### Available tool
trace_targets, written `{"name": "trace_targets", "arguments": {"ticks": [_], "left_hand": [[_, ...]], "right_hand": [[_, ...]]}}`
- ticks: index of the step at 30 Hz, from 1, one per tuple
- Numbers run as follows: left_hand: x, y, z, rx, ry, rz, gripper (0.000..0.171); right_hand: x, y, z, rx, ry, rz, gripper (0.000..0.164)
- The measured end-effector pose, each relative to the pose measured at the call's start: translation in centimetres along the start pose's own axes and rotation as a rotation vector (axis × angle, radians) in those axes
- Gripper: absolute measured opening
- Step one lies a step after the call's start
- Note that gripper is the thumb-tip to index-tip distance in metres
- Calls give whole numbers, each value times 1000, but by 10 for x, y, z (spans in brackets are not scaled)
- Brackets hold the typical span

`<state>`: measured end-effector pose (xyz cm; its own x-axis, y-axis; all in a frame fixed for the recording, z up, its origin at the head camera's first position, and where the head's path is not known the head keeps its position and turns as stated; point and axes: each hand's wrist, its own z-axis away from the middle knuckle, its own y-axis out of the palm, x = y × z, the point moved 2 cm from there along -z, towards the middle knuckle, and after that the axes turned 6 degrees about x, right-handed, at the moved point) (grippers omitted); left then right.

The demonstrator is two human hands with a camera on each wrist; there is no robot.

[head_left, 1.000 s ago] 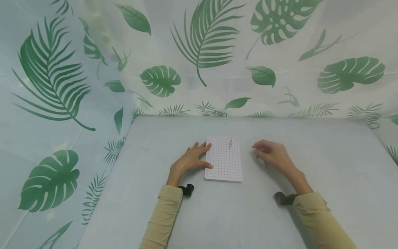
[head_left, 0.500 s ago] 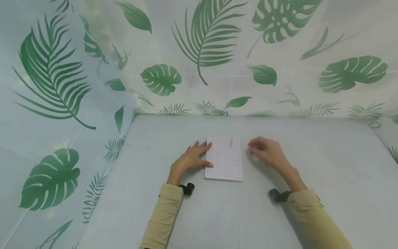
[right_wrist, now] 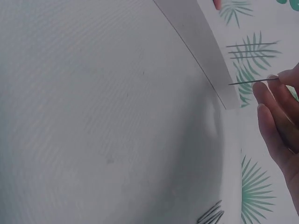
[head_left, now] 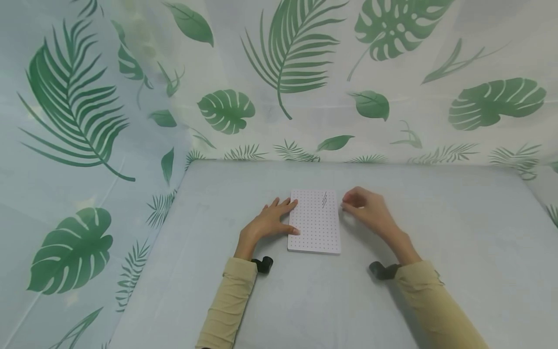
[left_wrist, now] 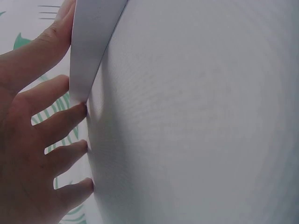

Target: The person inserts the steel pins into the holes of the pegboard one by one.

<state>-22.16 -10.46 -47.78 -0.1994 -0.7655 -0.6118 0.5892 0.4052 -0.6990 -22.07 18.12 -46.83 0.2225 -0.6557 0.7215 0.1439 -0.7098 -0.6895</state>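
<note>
a thin dark pin [right_wrist: 245,82] is pinched between the right hand's [head_left: 374,209] thumb and fingers, long axis roughly upright, near parallel to three standing pins [right_wrist: 253,52] in the white dotted board [head_left: 313,224]; whether its lower end touches the board i cannot tell. the relation that seems to matter: from those fingertips, just beside the board's right edge, the standing pins lie at nine o'clock, and the right hand is the nearer. the board's long axis runs twelve to six. at its nine o'clock the left hand [head_left: 269,222], fingers spread wide and gripping nothing, touches the edge. loose pins [right_wrist: 211,214] lie on the table [head_left: 314,305], at six o'clock in the right wrist view
</note>
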Motion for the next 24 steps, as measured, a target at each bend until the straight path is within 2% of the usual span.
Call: {"name": "trace_targets", "arguments": {"ticks": [12,24], "left_hand": [[-1,0,0,5,3,-8,92],[2,1,-2,2,-2,-11,92]], "right_hand": [[4,8,-8,-40,-52,-39,11],[10,15,-13,-45,-122,-165,12]]}}
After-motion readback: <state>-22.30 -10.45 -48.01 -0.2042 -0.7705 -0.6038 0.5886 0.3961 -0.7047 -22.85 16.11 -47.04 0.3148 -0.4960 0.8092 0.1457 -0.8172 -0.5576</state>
